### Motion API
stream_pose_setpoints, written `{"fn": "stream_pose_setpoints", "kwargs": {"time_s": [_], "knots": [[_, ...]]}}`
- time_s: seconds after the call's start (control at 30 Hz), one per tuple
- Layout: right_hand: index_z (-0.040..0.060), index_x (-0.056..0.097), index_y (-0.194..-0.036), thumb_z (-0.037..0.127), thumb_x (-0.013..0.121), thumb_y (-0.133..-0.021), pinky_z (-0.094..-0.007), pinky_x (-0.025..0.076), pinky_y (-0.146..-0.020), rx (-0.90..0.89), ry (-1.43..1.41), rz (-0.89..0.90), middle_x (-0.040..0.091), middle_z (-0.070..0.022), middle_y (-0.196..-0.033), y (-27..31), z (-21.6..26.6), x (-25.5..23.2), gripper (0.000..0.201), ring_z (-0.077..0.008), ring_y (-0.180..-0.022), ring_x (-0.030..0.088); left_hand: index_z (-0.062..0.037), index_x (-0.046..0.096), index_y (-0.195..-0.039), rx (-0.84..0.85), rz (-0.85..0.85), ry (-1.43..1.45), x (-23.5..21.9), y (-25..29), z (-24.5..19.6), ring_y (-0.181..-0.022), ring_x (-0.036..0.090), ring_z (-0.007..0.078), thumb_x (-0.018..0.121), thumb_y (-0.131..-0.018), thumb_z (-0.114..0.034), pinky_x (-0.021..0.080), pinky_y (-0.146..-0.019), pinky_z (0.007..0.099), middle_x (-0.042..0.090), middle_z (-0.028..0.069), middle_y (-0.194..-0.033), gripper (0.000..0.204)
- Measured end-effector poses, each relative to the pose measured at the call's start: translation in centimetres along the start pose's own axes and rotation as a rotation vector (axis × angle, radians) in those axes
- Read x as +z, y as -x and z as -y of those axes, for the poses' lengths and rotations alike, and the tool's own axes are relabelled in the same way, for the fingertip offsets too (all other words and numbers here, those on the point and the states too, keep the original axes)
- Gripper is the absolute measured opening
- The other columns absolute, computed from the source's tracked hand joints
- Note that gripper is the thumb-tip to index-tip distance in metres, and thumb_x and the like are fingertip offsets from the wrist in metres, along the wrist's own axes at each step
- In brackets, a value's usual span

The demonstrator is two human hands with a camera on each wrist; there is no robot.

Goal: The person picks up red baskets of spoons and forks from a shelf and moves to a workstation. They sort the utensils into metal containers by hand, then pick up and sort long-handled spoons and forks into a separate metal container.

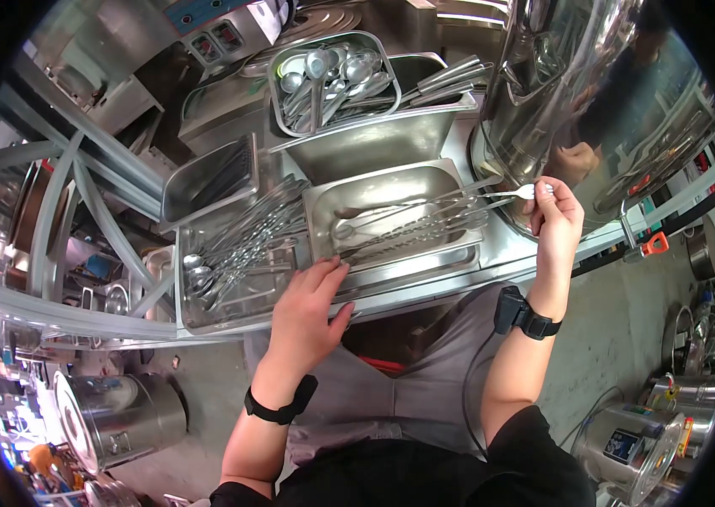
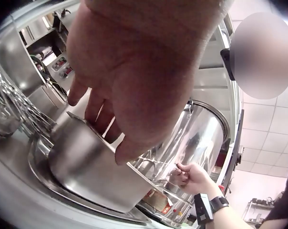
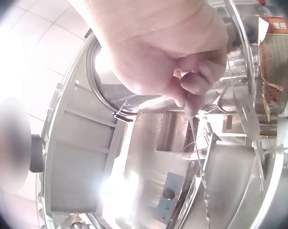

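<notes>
My right hand (image 1: pixel 556 211) pinches the end of a long, thin metal fork (image 1: pixel 524 193) between thumb and fingertips. Its handle reaches left over the deep steel pan (image 1: pixel 323 190); a twisted handle (image 3: pixel 204 191) runs down from the fingertips in the right wrist view. Inside that pan, several long-handled utensils (image 1: pixel 425 230) lie with their ends over the right rim. My left hand (image 1: pixel 307 308) rests at the pan's front left corner, fingers extended over the rim, with nothing gripped. In the left wrist view, these fingers (image 2: pixel 94 107) hang over the pan's edge.
Left of the pan, a shallow tray (image 1: pixel 193 317) holds many twisted-handle utensils. Behind stands a pan (image 1: pixel 277 118) heaped with spoons and ladles. A large shiny steel pot (image 1: pixel 501 135) rises close beside my right hand. Metal bars (image 1: pixel 112 198) cross at left.
</notes>
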State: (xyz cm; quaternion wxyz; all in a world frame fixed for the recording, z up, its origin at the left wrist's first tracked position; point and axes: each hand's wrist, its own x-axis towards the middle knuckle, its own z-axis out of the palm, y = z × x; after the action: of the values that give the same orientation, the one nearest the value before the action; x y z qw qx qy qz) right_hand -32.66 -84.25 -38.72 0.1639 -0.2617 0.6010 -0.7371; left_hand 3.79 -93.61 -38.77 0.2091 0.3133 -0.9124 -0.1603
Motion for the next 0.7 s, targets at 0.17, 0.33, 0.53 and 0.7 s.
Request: {"fn": "stream_pose_setpoints", "kwargs": {"time_s": [0.17,0.33,0.53,0.7], "knots": [[-0.0013,0.070,-0.110,0.014,0.065,-0.106,-0.0191,0.030,-0.045,-0.022,-0.044,-0.027,0.068,-0.0035,-0.071,-0.41,-0.54,-0.56,0.017,-0.0018,-0.049,0.044,-0.0048,0.065,-0.133,-0.005,0.009,-0.002,-0.13,-0.15,-0.32,-0.130,0.060,0.0384,0.080,-0.083,-0.012,0.051,-0.106,0.0461,0.064,0.0146,-0.138,0.053],[-0.0017,0.071,-0.110,0.015,0.066,-0.105,-0.0191,0.028,-0.045,-0.033,-0.074,-0.073,0.069,-0.0039,-0.072,-0.36,-0.42,-0.41,0.018,-0.0013,-0.049,0.043,-0.0041,0.065,-0.133,-0.002,0.007,0.005,-0.18,-0.22,-0.38,-0.130,0.060,0.0386,0.080,-0.083,-0.011,0.051,-0.106,0.0456,0.065,0.0150,-0.138,0.053],[-0.0014,0.071,-0.107,0.015,0.065,-0.105,-0.0202,0.028,-0.044,-0.013,-0.053,0.035,0.067,-0.0033,-0.068,-0.37,-0.41,-0.89,0.017,-0.0016,-0.047,0.041,-0.0035,0.065,-0.132,-0.025,0.015,0.017,-0.30,-0.22,-0.57,-0.130,0.060,0.0387,0.080,-0.082,-0.010,0.051,-0.106,0.0453,0.065,0.0154,-0.138,0.053],[-0.0019,0.070,-0.104,0.013,0.065,-0.104,-0.0197,0.029,-0.045,0.061,0.030,0.159,0.064,-0.0020,-0.065,0.09,-0.21,-0.07,0.016,-0.0013,-0.047,0.042,-0.0035,0.065,-0.132,-0.018,0.011,0.019,-0.37,-0.32,-0.60,-0.129,0.060,0.0385,0.080,-0.082,-0.010,0.051,-0.106,0.0451,0.065,0.0156,-0.137,0.052]]}}
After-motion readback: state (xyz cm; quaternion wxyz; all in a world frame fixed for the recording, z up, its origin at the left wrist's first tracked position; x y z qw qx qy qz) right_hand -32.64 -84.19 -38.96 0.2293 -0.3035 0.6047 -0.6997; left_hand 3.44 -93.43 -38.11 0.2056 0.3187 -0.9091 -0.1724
